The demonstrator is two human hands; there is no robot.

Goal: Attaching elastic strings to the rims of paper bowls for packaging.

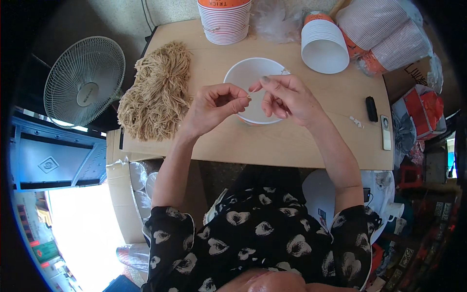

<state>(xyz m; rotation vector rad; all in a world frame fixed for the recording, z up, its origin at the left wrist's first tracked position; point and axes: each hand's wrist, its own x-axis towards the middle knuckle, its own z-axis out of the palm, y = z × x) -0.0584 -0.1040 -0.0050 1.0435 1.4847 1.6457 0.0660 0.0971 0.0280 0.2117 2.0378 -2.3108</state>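
Observation:
Above the near part of a white paper tub point(245, 70), my two hands are raised with their fingertips close together. My left hand point(219, 104) pinches a tiny pale piece between thumb and index finger; it is too small to name. My right hand point(292, 100) has its thumb laid against the index finger and the other fingers curled under. Whatever sits in that pinch, if anything, does not show. Some small whitish bits cling to the tub's far right rim. To the left lies a thick heap of beige yarn strands point(158, 92) on the wooden tabletop point(209, 141).
Nested paper tubs point(225, 24) stand at the back, beside a crumpled clear bag point(277, 22). More stacked tubs point(325, 48) and bagged ones point(384, 29) fill the back right. A black object point(371, 109) and a white bar-shaped object point(386, 132) lie at right. A fan point(86, 85) stands left.

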